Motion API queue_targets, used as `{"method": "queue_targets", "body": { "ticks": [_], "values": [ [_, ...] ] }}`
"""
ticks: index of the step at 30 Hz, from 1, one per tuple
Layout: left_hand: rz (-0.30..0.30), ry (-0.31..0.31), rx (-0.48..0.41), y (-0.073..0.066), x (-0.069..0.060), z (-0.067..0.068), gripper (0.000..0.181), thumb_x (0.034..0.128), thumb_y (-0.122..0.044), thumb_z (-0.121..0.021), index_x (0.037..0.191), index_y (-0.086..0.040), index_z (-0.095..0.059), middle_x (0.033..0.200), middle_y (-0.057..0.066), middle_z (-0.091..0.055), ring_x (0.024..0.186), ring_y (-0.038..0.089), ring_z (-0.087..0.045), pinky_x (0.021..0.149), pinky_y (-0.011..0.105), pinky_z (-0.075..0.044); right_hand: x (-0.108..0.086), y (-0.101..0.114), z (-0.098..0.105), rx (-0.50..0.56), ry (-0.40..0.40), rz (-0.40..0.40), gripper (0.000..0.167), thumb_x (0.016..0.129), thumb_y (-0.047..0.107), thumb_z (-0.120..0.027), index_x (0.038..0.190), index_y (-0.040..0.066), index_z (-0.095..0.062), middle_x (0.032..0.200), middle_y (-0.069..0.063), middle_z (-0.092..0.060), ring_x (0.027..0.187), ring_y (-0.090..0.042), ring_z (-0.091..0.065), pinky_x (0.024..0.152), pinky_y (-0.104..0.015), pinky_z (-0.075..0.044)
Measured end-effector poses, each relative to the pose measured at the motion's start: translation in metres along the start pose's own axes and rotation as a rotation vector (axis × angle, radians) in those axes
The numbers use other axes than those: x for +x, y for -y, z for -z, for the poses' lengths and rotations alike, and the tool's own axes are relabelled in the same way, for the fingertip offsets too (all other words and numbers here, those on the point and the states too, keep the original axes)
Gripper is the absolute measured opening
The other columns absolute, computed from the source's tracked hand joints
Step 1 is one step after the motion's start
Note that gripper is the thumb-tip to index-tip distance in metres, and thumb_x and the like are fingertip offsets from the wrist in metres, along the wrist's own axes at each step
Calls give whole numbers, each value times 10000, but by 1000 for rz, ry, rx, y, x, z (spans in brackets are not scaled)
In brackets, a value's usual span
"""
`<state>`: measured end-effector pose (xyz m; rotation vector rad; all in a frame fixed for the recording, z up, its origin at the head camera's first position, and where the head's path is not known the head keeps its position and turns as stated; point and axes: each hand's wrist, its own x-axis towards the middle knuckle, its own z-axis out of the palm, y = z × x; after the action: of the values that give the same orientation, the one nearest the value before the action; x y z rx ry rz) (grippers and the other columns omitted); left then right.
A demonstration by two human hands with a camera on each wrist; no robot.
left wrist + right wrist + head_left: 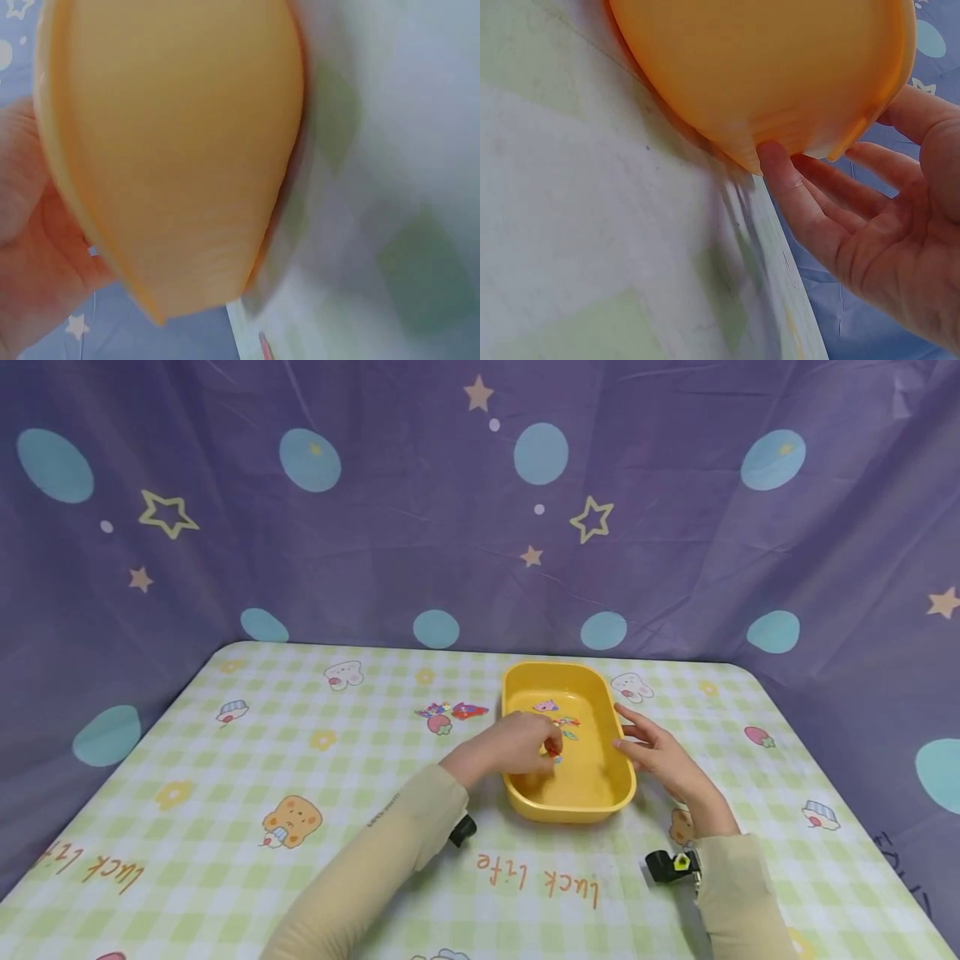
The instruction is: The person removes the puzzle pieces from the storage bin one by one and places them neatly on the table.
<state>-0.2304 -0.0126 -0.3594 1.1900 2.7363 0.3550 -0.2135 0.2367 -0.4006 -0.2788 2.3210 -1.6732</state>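
While the spread right hand (669, 763) touches a smooth oblong tray (573, 814), the left (519, 743) dips inside; grip unclear.

Purple fabric backdrop (420, 552), creased, wraps back and both sides, printed with pale-blue ovals (542, 453), stars (477, 393) and small white dots (494, 424); green-and-white checked tabletop (217, 768) in front, rounded far corners, cartoon prints (292, 820), upside-down "luck life" lettering (512, 870), soft light.
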Motion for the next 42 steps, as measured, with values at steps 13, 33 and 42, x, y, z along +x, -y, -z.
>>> {"method": "queue_targets", "body": {
  "ticks": [13,33,42],
  "values": [
    [53,-192,-78,32,-23,16,160,826,-219,-635,967,-151,-672,911,-56,-623,828,106,-557,758,236,-443,-1,1,0,-4,3,1,654,906,218,-546,1459,182,-199,1374,-263,-358,1110,-306,-518,743,-274,-512],
    [125,-320,-164,63,-45,21,183,828,-235,-648,977,-131,-671,923,-37,-615,845,176,-576,749,262,-451,1,0,1,-15,-3,2,652,900,199,-554,1455,157,-214,1355,-275,-376,1038,-232,-561,724,-266,-514],
    [185,-387,-220,79,-54,16,175,837,-203,-634,982,-112,-668,929,-35,-611,839,166,-575,739,281,-462,1,1,3,0,19,2,658,899,196,-556,1456,156,-207,1356,-277,-367,977,-162,-582,715,-284,-519]
  ]
}}
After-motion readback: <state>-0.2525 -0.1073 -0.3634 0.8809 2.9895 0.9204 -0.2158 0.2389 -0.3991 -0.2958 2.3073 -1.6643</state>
